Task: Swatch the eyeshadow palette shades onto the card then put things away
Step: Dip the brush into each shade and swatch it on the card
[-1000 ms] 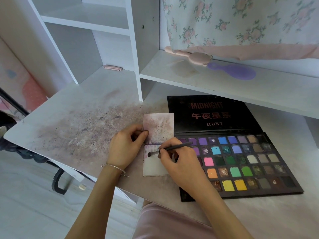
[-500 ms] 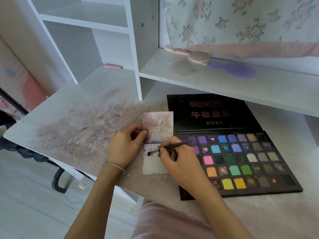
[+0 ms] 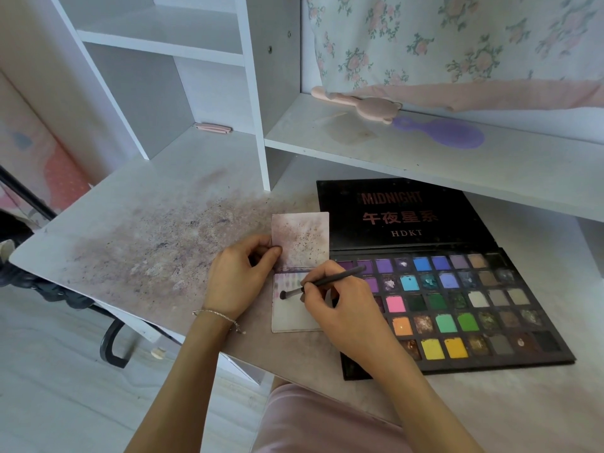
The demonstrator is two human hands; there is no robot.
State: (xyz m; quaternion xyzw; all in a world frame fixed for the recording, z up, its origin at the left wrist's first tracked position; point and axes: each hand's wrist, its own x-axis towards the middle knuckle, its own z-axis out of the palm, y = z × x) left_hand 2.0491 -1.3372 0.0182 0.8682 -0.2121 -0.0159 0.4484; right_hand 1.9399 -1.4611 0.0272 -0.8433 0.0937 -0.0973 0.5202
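Swatching w/ brush (image 3: pixel 322 283) pinched in right hand (image 3: pixel 343 308); left hand (image 3: pixel 240 276) pinches card (image 3: pixel 294 317), centre frame — best kept light, short strokes.

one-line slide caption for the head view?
Right hand strokes a brush across the swatch card that the left hand pins beside the open eyeshadow palette.
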